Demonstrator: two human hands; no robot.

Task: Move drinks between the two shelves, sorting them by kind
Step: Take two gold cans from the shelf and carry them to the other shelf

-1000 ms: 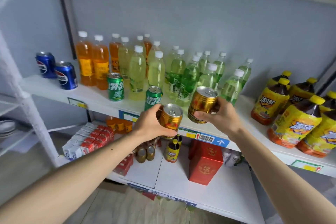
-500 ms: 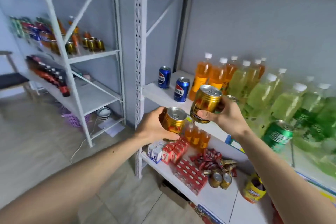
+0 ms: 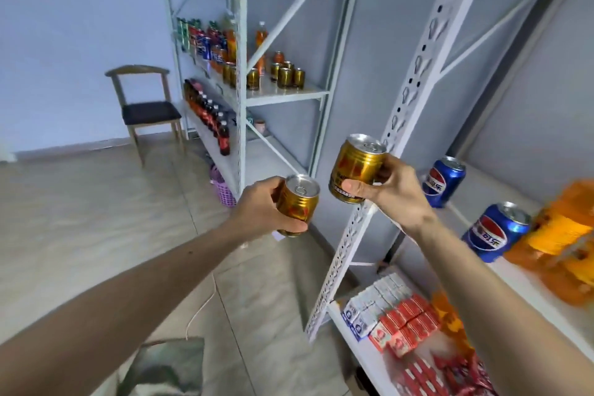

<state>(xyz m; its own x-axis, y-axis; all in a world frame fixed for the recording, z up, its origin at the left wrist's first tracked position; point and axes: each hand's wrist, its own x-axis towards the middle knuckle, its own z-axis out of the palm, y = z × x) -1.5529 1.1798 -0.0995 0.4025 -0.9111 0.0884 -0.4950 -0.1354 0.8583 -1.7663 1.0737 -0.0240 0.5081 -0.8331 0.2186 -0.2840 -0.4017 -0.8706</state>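
Observation:
My left hand grips a small gold can, held upright in mid-air over the floor. My right hand holds a second gold can, slightly higher and to the right, in front of the near shelf's white upright. Two blue cola cans stand on the near shelf at right, beside blurred orange bottles. On the far shelf several gold cans like mine stand together, with mixed cans and bottles behind them.
A wooden chair stands against the back wall at left. Dark cola bottles line the far shelf's lower level, and a purple basket sits on the floor by it. Red and white cartons fill the near shelf's lower level. Tiled floor lies between the shelves.
My view has swung left, away from the near shelf and toward the far shelf. Both hands still hold their gold cans, now in front of open floor.

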